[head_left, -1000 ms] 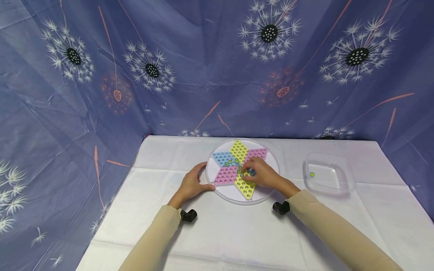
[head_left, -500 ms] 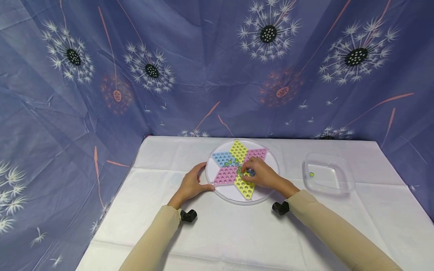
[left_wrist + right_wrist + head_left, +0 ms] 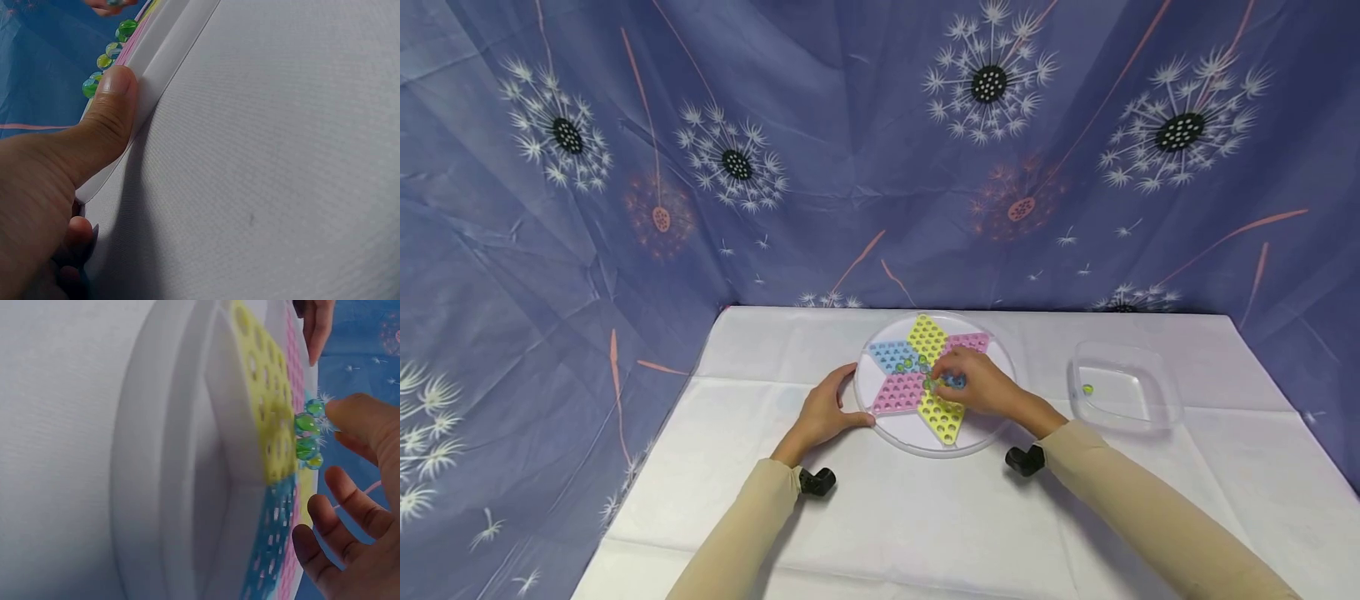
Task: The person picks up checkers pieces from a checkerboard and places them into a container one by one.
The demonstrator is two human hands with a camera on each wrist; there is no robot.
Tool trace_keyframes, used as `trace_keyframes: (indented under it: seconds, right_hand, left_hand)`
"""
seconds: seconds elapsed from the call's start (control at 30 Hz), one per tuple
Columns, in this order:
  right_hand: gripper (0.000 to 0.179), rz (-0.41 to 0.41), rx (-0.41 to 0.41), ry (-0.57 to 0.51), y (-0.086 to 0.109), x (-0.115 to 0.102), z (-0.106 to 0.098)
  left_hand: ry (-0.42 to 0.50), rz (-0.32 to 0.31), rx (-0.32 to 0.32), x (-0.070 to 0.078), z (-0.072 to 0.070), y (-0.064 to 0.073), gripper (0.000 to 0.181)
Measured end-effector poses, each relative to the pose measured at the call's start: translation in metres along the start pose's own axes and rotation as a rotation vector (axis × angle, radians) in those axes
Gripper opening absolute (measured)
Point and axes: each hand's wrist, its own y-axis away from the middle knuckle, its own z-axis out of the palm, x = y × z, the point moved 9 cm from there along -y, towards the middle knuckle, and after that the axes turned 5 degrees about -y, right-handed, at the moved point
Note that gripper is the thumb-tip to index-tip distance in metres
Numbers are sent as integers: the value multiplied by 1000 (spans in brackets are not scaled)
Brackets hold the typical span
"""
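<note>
A round white Chinese checkers board (image 3: 876, 379) with pink, yellow and blue star points lies on the cloth-covered table. My left hand (image 3: 823, 414) holds its left rim, and the thumb (image 3: 112, 109) presses against the edge in the left wrist view. My right hand (image 3: 981, 383) is over the board's centre, thumb and forefinger pinching a glass marble (image 3: 114, 2) at the top of the left wrist view. Its other fingers (image 3: 337, 528) are bent loosely apart. Several green and clear marbles (image 3: 306, 448) sit around the middle; fingers partly hide them in the head view.
Right of the board stands a clear plastic box (image 3: 1127, 392) with one yellow-green marble (image 3: 1087, 389) inside. White cloth (image 3: 925, 525) covers the table. A blue curtain with a dandelion print (image 3: 850, 150) hangs behind and to the left.
The head view has tilted slightly. Both hands keep nearly the same places, the left at the board's rim and the right at its centre.
</note>
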Motion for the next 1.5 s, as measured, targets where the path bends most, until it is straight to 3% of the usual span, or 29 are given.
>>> trace_keyframes:
  seconds: [0.27, 0.97, 1.13, 1.5]
  right_hand:
    - [14, -32, 45, -19, -5, -10, -13]
    - [15, 0, 74, -28, -2, -9, -25]
    - [16, -32, 95, -32, 4, -11, -35]
    - [16, 7, 139, -19, 26, 0, -70]
  left_hand:
    - [8, 0, 3, -1, 1, 1, 105]
    - [9, 29, 17, 2, -1, 1, 104]
    - [16, 35, 25, 1, -1, 1, 103]
    - [12, 35, 22, 1, -1, 1, 103]
